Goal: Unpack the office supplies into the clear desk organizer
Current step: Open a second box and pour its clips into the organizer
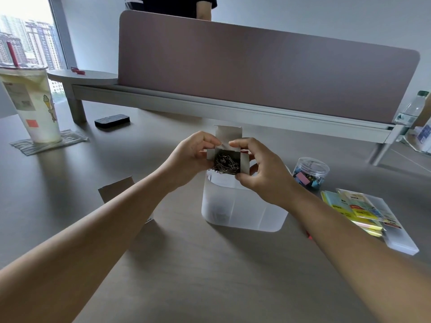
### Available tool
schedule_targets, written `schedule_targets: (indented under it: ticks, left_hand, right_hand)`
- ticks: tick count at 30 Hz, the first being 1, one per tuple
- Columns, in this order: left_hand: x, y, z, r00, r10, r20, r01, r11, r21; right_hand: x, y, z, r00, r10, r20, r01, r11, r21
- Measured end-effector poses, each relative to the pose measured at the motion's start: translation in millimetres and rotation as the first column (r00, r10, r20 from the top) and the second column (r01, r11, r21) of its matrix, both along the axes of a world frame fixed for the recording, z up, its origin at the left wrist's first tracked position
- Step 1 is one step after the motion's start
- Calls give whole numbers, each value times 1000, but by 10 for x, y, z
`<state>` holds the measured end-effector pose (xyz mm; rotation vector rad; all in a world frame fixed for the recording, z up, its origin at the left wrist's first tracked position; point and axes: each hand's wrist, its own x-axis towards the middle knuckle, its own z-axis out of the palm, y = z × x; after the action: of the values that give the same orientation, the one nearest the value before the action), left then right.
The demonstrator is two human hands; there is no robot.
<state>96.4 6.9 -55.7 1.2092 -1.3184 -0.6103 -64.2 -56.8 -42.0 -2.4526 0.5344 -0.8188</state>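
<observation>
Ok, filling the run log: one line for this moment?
both hands hold open cardboard box of metal paper clips | above clear plastic organizer | clips still inside

Lit softly by daylight from the window (28,31) at upper left, blown out to near white at the top. Dim and grey elsewhere. Soft shadows thrown rightward and toward the bottom of the frame under both forearms on the desk (210,276). Strongly bowed by the wide lens: partition (256,71) edge curved, corners stretched. Slightly soft and smeared throughout, paper clips (225,163) barely resolved.
</observation>
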Motion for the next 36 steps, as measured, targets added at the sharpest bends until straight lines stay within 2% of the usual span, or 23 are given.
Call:
schedule_targets:
  ticks: [36]
  left_hand:
    - [17,17,2,1000,-15,2,15,1000,13]
  right_hand:
    - [4,12,-10,999,18,-28,-19,998,-57]
